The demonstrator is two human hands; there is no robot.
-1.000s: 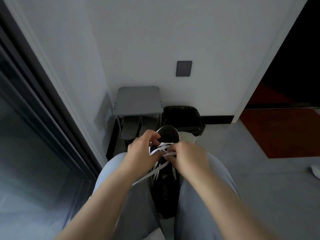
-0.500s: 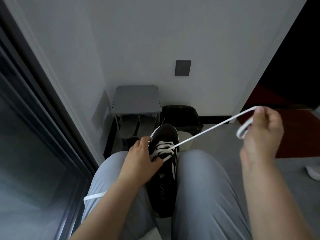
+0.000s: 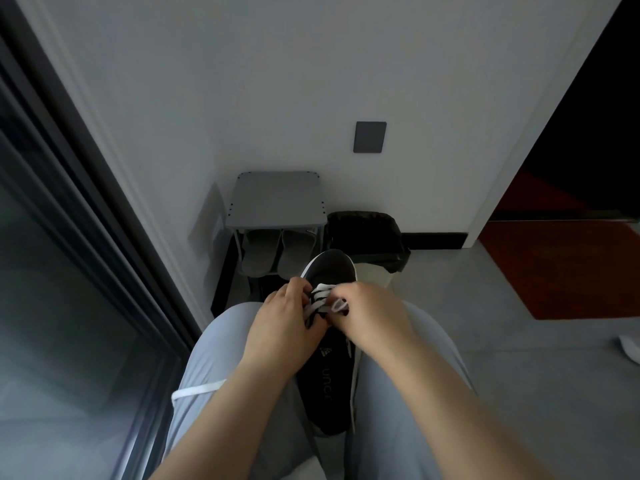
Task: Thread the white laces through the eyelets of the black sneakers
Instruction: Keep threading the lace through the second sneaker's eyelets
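The black sneaker (image 3: 327, 386) sits between the knees (image 3: 426, 344), toe toward 12 o'clock; the left hand (image 3: 282, 320) curls its fingers round its 9 o'clock side; the right hand (image 3: 370, 315) pinches the white lace (image 3: 337, 305) over the eyelets.

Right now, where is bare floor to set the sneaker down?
The grey floor right of the right knee is bare, bordered by the black bin and the red mat. Ahead is crowded: stool, slippers, bin.

The sneaker (image 3: 330, 268) bears a small white striped logo (image 3: 325, 351) on its insole. Beneath it, white letters (image 3: 327, 382) read "unc"; the remaining characters are hidden.
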